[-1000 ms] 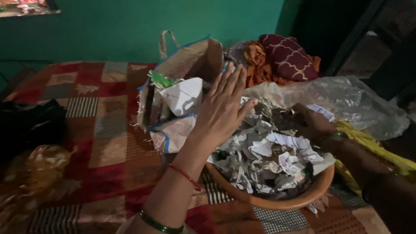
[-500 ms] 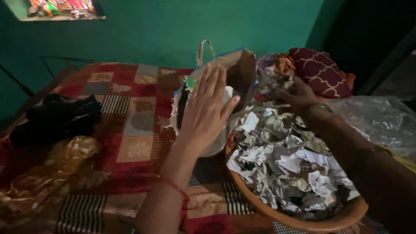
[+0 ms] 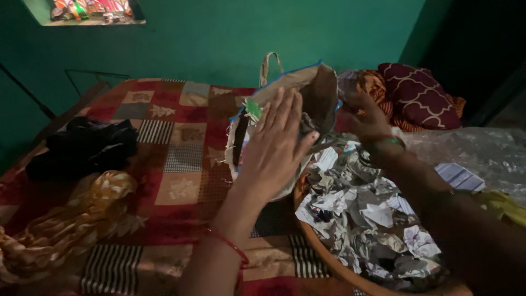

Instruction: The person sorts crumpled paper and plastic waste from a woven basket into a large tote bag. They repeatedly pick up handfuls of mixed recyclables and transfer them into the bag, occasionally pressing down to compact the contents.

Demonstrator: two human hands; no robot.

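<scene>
Hands meet at a woven sack (image 3: 307,90) on a patchwork bedspread (image 3: 170,164): the left hand (image 3: 276,145) lies flat and open-fingered against its mouth, the right hand (image 3: 364,118) at its far edge, grip hidden. Beside it, a bowl (image 3: 329,257) holds crumpled paper (image 3: 367,214). Green walls (image 3: 219,33) behind.

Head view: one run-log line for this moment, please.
left hand flat on woven bag | right hand at bag mouth | bowl holds crumpled paper
</scene>
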